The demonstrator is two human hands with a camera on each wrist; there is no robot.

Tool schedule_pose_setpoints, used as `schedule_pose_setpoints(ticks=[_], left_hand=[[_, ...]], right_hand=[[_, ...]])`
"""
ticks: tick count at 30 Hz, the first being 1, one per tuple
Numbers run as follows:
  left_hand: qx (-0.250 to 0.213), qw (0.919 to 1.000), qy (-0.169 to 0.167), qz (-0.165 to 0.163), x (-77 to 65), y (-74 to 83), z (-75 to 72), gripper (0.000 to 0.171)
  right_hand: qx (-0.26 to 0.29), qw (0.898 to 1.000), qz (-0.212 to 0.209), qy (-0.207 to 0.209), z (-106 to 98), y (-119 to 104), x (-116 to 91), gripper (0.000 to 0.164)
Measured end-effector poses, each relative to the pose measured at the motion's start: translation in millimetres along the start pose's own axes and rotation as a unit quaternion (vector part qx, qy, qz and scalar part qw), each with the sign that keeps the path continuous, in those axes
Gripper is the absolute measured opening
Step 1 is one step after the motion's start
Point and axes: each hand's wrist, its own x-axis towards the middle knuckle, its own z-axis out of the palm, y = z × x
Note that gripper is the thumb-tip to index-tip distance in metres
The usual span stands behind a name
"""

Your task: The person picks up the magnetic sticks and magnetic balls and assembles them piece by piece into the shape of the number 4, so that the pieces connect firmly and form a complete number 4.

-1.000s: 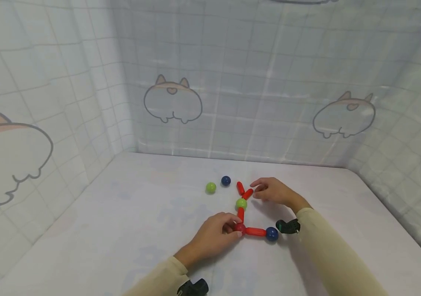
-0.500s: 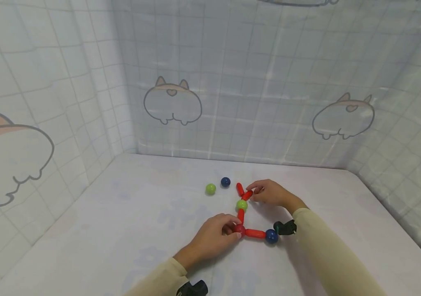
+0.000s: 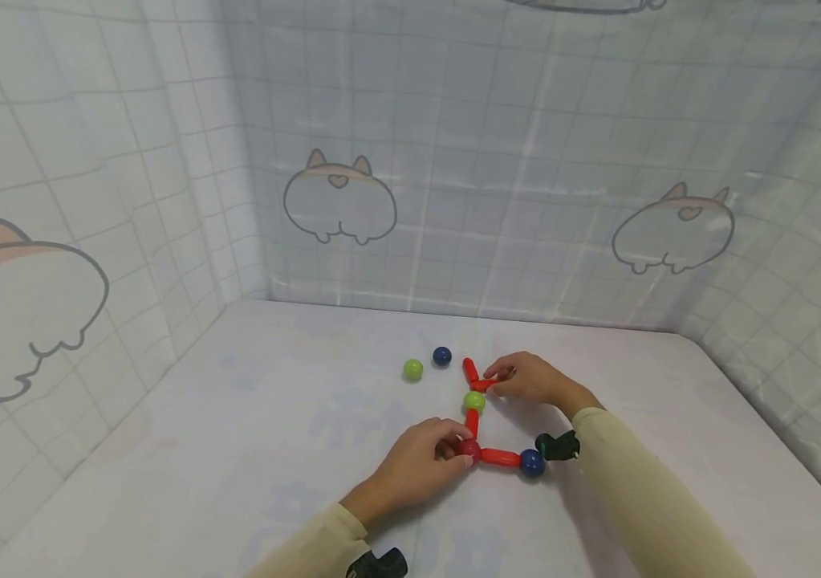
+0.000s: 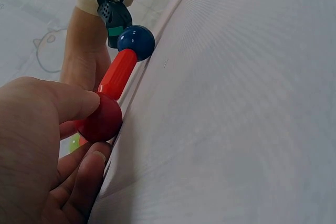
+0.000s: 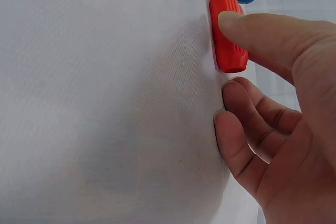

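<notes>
My left hand (image 3: 417, 464) pinches a red ball (image 4: 102, 121) between thumb and fingers. From that ball a red rod (image 3: 501, 457) runs right to a blue ball (image 3: 531, 463), and a second red rod (image 3: 472, 422) runs away to a green ball (image 3: 474, 402). Just beyond the green ball, my right hand (image 3: 531, 379) pinches a short red rod (image 5: 231, 53), thumb on its near face in the right wrist view. This rod lies nearly sideways on the table; whether it touches the green ball is unclear.
Another loose red rod (image 3: 470, 370) lies behind the pinched one. To its left are a loose blue ball (image 3: 442, 356) and a loose green ball (image 3: 413, 370). Light curtains (image 3: 489, 201) enclose the white table (image 3: 273, 417) at the back and sides.
My right hand has moved slightly left and taken hold of the short red rod, which has swung from slanting to nearly sideways. The left hand keeps its grip on the red ball.
</notes>
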Motion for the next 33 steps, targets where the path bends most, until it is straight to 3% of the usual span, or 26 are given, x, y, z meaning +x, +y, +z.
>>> schedule_pose_setpoints(ticks=[14, 33], left_hand=[[-0.008, 0.9999, 0.004, 0.009, -1.5, -3.2, 1.9, 0.024], [0.0, 1.0, 0.003, 0.002, -0.4, -0.5, -0.3, 0.025]], right_hand=[[-0.017, 1.0, 0.017, -0.002, 2.8, -1.2, -5.2, 0.018], [0.047, 0.998, 0.033, 0.026, 1.8, 6.3, -23.3, 0.021]])
